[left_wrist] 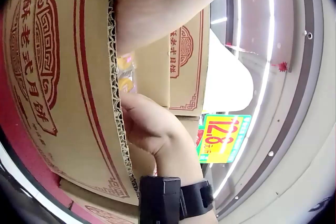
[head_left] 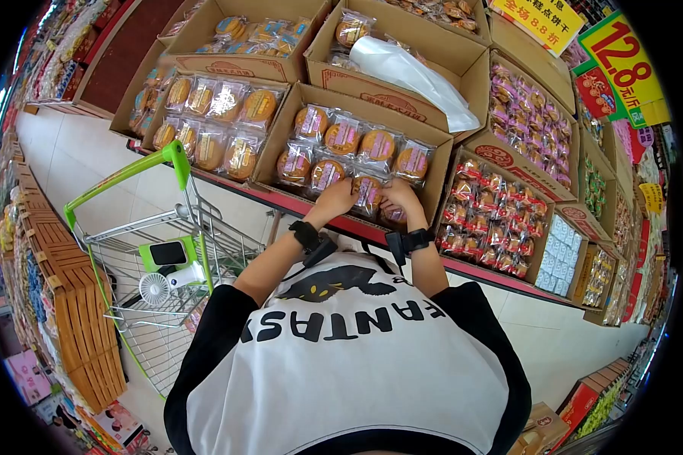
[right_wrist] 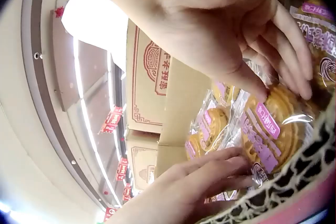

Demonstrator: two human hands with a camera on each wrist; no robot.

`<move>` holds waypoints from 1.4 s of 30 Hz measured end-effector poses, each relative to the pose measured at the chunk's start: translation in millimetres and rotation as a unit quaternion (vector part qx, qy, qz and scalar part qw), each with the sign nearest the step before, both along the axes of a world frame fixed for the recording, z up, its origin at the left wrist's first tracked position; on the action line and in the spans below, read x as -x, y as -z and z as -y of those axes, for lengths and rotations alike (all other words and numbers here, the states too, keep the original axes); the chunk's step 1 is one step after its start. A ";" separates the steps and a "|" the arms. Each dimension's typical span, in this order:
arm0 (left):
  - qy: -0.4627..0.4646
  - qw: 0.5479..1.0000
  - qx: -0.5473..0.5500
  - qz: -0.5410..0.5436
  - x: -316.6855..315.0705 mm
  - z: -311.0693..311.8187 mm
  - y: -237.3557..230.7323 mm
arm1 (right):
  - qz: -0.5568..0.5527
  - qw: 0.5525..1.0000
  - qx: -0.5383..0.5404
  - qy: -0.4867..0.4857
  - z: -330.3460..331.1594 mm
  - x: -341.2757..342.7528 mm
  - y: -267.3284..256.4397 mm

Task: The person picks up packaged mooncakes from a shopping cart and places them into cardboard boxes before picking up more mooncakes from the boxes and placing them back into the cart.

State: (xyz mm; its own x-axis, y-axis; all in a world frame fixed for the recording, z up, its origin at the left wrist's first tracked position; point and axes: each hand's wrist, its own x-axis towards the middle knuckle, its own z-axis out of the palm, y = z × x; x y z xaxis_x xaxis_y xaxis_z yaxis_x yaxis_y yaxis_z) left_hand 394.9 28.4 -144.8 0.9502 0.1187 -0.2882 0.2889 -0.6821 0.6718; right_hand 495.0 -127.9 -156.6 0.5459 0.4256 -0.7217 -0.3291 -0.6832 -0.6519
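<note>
A plastic-wrapped mooncake (head_left: 367, 196) with a purple label lies between my hands at the near side of an open cardboard box (head_left: 277, 144). My left hand (head_left: 337, 200) holds its left edge with curled fingers. On the other side, my right hand (head_left: 403, 199) grips its right edge. The right wrist view shows the mooncake (right_wrist: 270, 127) close up, tilted near the box's corrugated rim, with my right thumb on it and the left hand's (right_wrist: 197, 182) fingers at its lower edge. In the left wrist view the box wall (left_wrist: 63, 77) hides the mooncake.
More wrapped mooncakes (head_left: 341, 136) sit in rows behind my hands. Neighbouring boxes hold blue-labelled mooncakes (head_left: 228, 102) and red-wrapped pastries (head_left: 493, 220). A white plastic bag (head_left: 410, 72) lies across the box behind. At left stands a shopping cart (head_left: 155, 303) carrying a small fan (head_left: 155, 288).
</note>
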 end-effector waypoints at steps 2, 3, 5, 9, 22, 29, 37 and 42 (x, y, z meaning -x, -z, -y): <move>-0.010 1.000 0.003 0.028 1.3 1.2 0.3 | 0.013 1.000 0.003 -0.001 0.2 0.4 1.5; -0.021 0.998 0.007 0.055 2.0 2.2 -4.0 | 0.028 1.000 0.005 -0.001 0.2 1.0 3.4; -0.027 0.998 0.006 0.051 2.9 4.2 -12.3 | 0.043 0.999 0.007 -0.003 1.5 2.3 7.0; 0.017 0.988 -0.073 0.132 10.4 7.8 -16.7 | 0.077 0.996 0.016 -0.031 5.2 3.0 1.6; 0.135 0.979 -0.078 0.135 7.2 6.6 -11.8 | 0.152 0.974 -0.009 -0.168 -2.7 7.4 -1.8; 0.136 0.974 -0.076 0.163 5.9 4.9 -9.5 | 0.124 0.972 -0.010 -0.199 -3.6 3.9 -12.5; -0.090 0.938 -0.057 0.331 34.9 13.5 -54.9 | 0.288 0.918 -0.122 -0.243 -8.9 20.2 -56.2; -0.181 0.952 0.016 0.246 81.4 14.1 -80.3 | 0.218 0.907 -0.261 -0.247 -33.5 43.8 -93.2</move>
